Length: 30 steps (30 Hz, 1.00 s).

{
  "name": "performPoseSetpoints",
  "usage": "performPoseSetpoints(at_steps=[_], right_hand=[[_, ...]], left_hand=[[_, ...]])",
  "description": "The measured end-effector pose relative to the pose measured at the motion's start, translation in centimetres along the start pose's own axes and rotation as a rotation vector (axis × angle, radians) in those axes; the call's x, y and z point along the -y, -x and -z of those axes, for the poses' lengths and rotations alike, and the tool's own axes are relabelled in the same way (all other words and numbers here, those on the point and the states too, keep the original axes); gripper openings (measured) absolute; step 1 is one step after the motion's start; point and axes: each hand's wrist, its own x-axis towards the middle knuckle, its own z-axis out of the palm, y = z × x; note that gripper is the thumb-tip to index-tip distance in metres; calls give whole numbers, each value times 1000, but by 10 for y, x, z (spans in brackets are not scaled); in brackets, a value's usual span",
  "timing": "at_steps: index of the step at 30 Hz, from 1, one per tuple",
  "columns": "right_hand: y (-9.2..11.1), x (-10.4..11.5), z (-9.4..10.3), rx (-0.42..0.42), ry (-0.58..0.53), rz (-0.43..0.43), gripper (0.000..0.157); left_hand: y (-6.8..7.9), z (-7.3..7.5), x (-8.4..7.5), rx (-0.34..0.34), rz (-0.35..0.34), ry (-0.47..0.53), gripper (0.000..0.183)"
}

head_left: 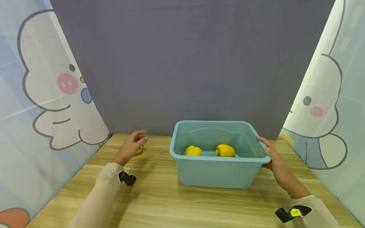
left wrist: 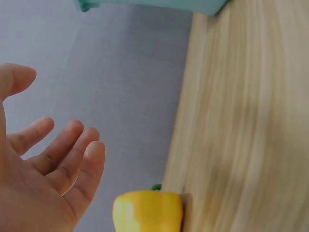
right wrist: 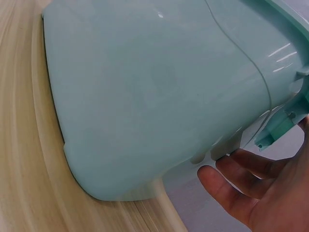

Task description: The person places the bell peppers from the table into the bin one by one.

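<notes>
My left hand (head_left: 133, 146) hovers over a yellow bell pepper (head_left: 140, 149) on the left part of the table, hiding much of it in the head view. In the left wrist view the fingers are loosely bent with nothing between them, and the pepper (left wrist: 147, 211) with its green stem lies beyond them. On the other side, my right hand (head_left: 274, 160) grips the right rim of a light blue plastic bin (head_left: 214, 172), fingers beneath the lip in the right wrist view. Inside the bin lie two yellow bell peppers, one at left (head_left: 193, 151) and one near the middle (head_left: 225, 150).
The bin stands on a wood-grain table (head_left: 154, 196). A grey cloth wall (head_left: 182, 63) rises behind the table's far edge, and printed cartoon curtains (head_left: 45, 104) hang along both sides.
</notes>
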Motion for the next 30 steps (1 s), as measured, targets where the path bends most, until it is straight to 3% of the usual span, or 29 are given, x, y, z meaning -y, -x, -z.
performPoseSetpoints(at_steps=[10,19,27,30], right_hand=[[-1,-1,-1,-5,-17,6,52],[-2,0,1,4,-1,27,53],[-2,-2,0,-9,-12,10,52],[-2,-3,0,-14,-23,14,51]], left_hand=[[7,12,29,-43,53,-106,59],[3,22,44,-129,158,-31,59],[-3,21,54,-312,197,-54,54],[-5,19,57,-347,204,-76,56]])
